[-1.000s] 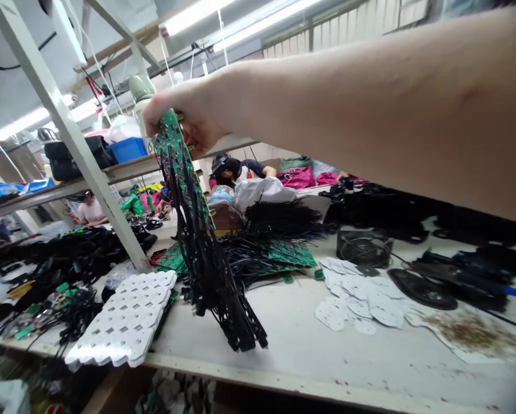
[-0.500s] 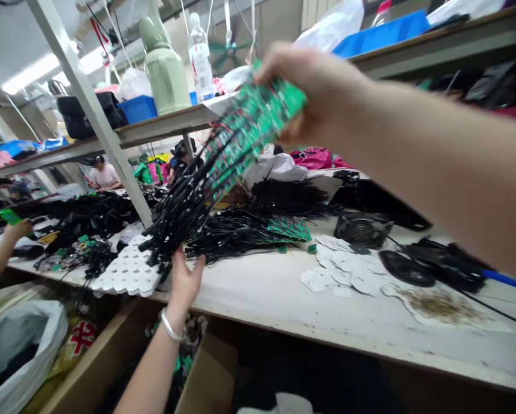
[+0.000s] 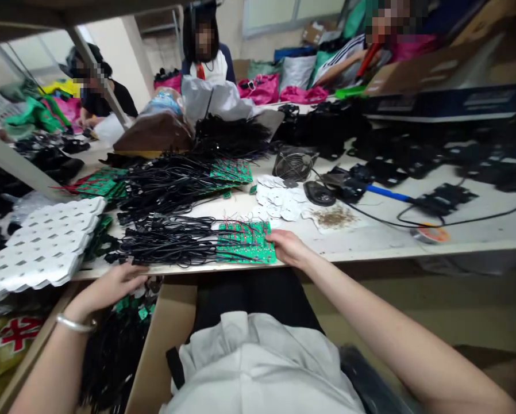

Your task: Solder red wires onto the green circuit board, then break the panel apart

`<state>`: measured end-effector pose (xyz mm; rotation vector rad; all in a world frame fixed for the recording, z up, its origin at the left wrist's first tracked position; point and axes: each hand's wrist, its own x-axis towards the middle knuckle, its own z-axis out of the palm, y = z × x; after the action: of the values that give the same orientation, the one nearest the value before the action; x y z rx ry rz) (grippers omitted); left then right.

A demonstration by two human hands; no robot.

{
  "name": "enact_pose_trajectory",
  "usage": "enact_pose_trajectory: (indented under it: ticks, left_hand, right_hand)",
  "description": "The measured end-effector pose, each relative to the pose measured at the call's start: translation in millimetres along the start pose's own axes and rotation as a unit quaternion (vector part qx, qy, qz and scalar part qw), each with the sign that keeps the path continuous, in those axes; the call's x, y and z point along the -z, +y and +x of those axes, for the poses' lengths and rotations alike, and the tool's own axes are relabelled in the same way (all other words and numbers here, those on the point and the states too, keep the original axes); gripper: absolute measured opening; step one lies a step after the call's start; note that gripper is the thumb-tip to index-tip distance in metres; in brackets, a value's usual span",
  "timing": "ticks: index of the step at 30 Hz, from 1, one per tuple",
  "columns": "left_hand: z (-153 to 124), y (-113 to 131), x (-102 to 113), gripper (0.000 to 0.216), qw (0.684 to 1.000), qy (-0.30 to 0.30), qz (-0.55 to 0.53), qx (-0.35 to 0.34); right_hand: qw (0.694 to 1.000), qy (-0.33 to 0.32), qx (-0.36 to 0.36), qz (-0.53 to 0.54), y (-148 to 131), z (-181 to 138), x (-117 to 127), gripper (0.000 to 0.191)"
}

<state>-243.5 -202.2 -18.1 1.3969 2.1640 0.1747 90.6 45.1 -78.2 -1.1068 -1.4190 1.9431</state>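
Observation:
A green circuit board panel [image 3: 247, 244] with red wires lies flat at the front of the table. Black cables [image 3: 167, 241] run leftward from it in a bundle. My right hand [image 3: 289, 248] pinches the panel's right edge, thumb on top. At the table edge, by the left ends of the cables, my left hand [image 3: 114, 284] has its fingers stretched and the thumb apart; it seems to touch the cable ends without gripping them. Just behind lies another heap of black cables [image 3: 163, 178] with more green boards [image 3: 232, 171].
White perforated trays [image 3: 46, 247] are stacked at left. Below them, an open cardboard box [image 3: 167, 339] holds cables and small boards. White discs [image 3: 279, 198], a small fan [image 3: 295, 165], a blue-handled tool [image 3: 387, 193] and a solder-like spool [image 3: 430, 233] lie rightward. Several people sit across the table.
My right hand has come down from the raised position, and the board panel with its cables now lies on the table. My left hand has shifted to the cable ends. The view has tilted down.

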Motion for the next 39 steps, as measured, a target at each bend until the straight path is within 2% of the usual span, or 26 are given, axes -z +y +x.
enact_pose_trajectory:
  ticks: [3, 5, 6, 7, 8, 10, 11, 12, 14, 16, 18, 23, 28, 31, 34, 39]
  left_hand:
    - [-4, 5, 23, 0.052, 0.999, -0.040, 0.028, 0.007]
    - [-8, 18, 36, 0.052, 0.998, -0.008, 0.064, 0.019]
    - [-7, 29, 40, 0.053, 0.996, 0.028, 0.080, 0.017]
    - [-2, 44, 42, 0.054, 0.993, 0.076, 0.091, 0.003]
    - [7, 63, 40, 0.054, 0.987, 0.122, 0.097, -0.026]
    - [39, 105, 28, 0.048, 0.968, 0.195, 0.069, -0.143]
    - [61, 126, 19, 0.047, 0.963, 0.164, 0.055, -0.208]
    - [85, 145, 9, 0.051, 0.959, 0.116, 0.054, -0.251]
    - [131, 174, -10, 0.065, 0.960, -0.001, 0.098, -0.263]
    - [165, 189, -19, 0.070, 0.956, -0.051, 0.126, -0.259]
    - [183, 192, -17, 0.067, 0.953, -0.085, 0.142, -0.253]
    - [189, 184, 3, 0.057, 0.942, -0.160, 0.143, -0.259]
    - [191, 185, 0, 0.054, 0.947, -0.152, 0.152, -0.238]
    - [189, 188, 0, 0.051, 0.945, -0.159, 0.150, -0.243]
    - [183, 189, 5, 0.039, 0.938, -0.169, 0.160, -0.259]
    - [176, 187, 6, 0.039, 0.945, -0.102, 0.197, -0.240]
  right_hand:
    - [0.995, 0.003, -0.027, -0.095, -4, 4, 18, 0.029]
    - [0.987, 0.029, -0.017, -0.157, -14, 8, 23, 0.031]
    - [0.977, 0.045, 0.015, -0.209, -21, 11, 23, 0.033]
    - [0.957, 0.053, 0.061, -0.278, -28, 15, 22, 0.035]
    - [0.924, 0.043, 0.114, -0.364, -34, 19, 20, 0.038]
    - [0.826, -0.033, 0.188, -0.530, -47, 30, 13, 0.042]
    - [0.782, -0.079, 0.198, -0.586, -51, 35, 9, 0.043]
    - [0.756, -0.120, 0.191, -0.614, -55, 41, 5, 0.043]
    - [0.734, -0.167, 0.166, -0.637, -60, 51, 0, 0.040]
    - [0.726, -0.193, 0.152, -0.642, -62, 58, -1, 0.037]
    - [0.723, -0.220, 0.150, -0.638, -62, 63, 0, 0.041]
    - [0.732, -0.240, 0.193, -0.608, -67, 74, 1, 0.057]
    - [0.742, -0.298, 0.135, -0.585, -73, 84, -1, 0.051]
    - [0.727, -0.315, 0.135, -0.595, -76, 85, -2, 0.039]
    - [0.722, -0.304, 0.149, -0.604, -78, 81, -5, 0.036]
    - [0.726, -0.272, 0.166, -0.609, -76, 77, -10, 0.035]
